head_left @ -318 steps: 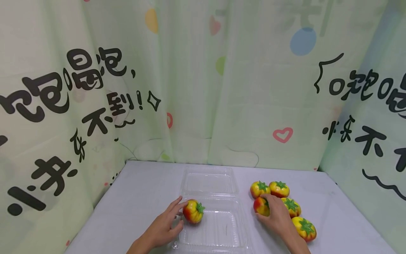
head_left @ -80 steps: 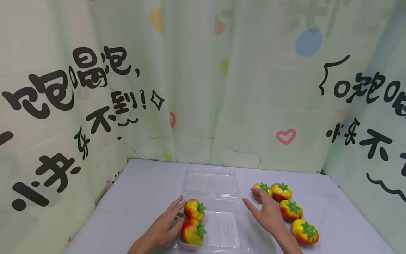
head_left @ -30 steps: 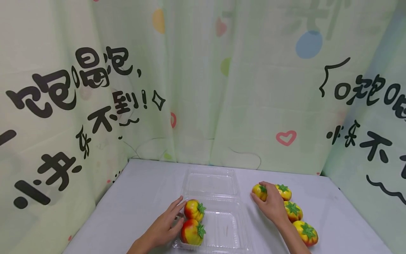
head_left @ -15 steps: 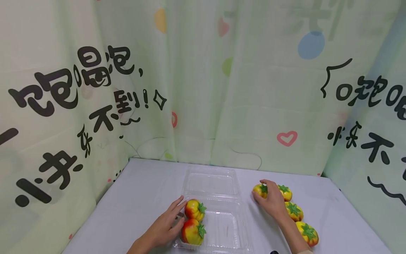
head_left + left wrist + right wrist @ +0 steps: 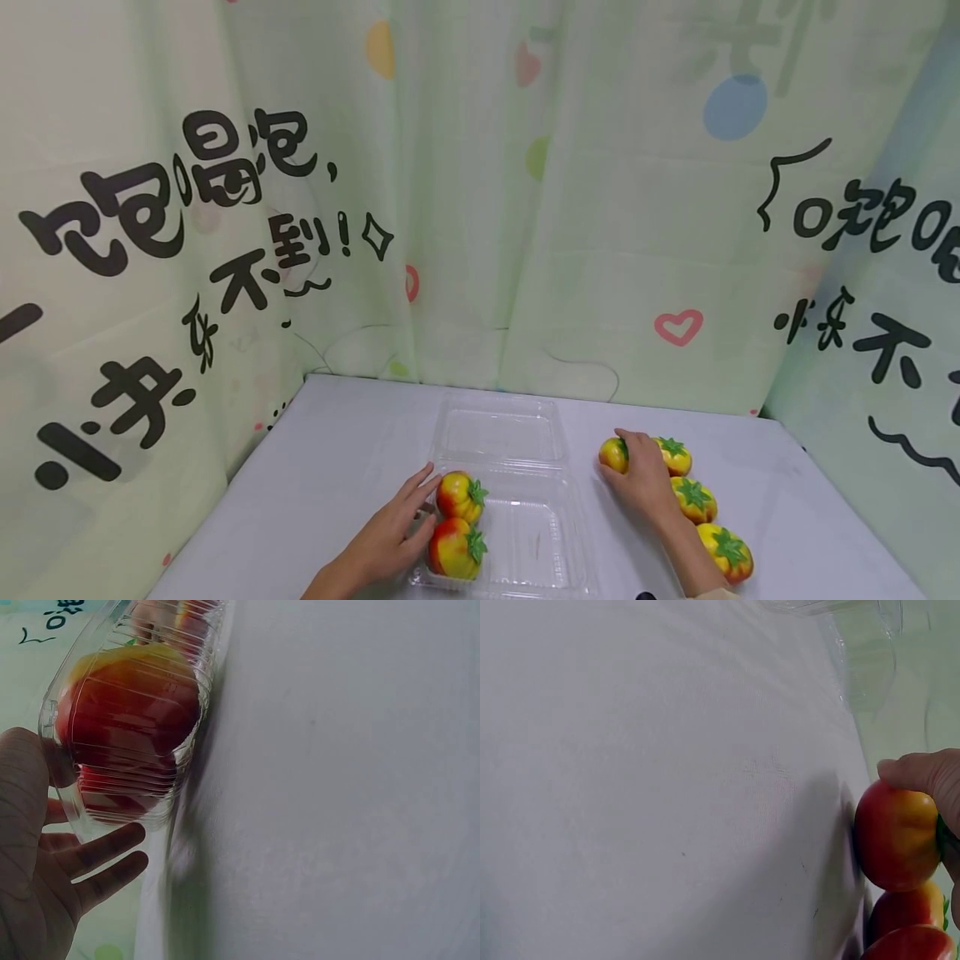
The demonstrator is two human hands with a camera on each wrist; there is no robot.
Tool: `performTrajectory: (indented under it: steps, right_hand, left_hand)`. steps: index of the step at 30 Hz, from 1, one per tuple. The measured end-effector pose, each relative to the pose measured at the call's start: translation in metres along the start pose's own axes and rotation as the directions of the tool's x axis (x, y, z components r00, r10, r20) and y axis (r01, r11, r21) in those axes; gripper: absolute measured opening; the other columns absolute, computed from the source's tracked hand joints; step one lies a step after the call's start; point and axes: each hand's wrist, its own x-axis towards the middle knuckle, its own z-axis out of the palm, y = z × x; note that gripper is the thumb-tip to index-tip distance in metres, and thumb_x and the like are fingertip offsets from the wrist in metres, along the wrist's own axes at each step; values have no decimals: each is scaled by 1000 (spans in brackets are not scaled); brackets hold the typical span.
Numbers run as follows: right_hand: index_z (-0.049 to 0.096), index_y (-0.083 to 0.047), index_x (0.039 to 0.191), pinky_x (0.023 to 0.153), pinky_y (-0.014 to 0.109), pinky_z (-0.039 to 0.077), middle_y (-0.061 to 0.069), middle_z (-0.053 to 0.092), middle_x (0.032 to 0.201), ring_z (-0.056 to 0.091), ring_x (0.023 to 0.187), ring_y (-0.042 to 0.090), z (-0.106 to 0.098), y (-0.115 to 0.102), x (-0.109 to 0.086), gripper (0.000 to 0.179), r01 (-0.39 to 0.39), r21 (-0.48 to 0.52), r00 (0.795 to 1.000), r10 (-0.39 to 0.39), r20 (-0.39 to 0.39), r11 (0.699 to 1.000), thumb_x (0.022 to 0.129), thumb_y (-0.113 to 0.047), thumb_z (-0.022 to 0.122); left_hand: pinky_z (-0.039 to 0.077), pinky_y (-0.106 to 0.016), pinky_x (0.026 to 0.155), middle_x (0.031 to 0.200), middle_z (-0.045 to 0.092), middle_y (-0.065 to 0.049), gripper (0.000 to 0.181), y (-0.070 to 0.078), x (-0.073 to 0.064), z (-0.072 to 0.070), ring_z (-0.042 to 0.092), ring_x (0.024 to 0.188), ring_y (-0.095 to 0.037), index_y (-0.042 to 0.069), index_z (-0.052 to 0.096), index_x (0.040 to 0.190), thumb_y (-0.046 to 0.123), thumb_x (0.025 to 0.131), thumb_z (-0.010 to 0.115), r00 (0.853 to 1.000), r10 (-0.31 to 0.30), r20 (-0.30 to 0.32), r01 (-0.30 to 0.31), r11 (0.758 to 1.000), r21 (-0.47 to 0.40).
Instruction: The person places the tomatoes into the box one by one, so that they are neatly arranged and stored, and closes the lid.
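Clear plastic box (image 5: 525,542) lies open across the near middle of the white table (image 5: 337,467), lid (image 5: 495,429) laid back on the far side, near edge hard to trace. Left hand (image 5: 386,533): fingers straight and apart at the box's left edge, just as before. Over to the right hand (image 5: 645,483), and there's the change! Seconds ago it hung free; now thumb and fingers are clamped on the held fruit (image 5: 613,454), right of the box, half hidden by that grip. Off the tabletop or not? Can't tell. Inside the box, two now where one sat earlier: far-left fruit (image 5: 456,497) and near-left fruit (image 5: 453,550), smeared by ribbed plastic in the left wrist view. Three more line the right: far fruit (image 5: 676,457), partly covered by the hand, middle fruit (image 5: 696,498), near fruit (image 5: 727,550). Near edge, a small dark thing (image 5: 646,596), cut off, unidentifiable.
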Motion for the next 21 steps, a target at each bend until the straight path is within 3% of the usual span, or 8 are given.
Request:
performTrajectory:
  steps: [21]
  right_hand:
    - [54, 8, 136, 108, 64, 42, 31, 55, 134, 48, 124, 47, 3, 3, 0, 63, 4, -70, 1000, -4, 1, 998, 82, -7, 83]
  left_hand:
    - [57, -43, 97, 163, 32, -21, 54, -4, 0, 1, 66, 110, -15, 4, 41, 155, 20, 105, 55, 997, 71, -40, -70, 997, 37]
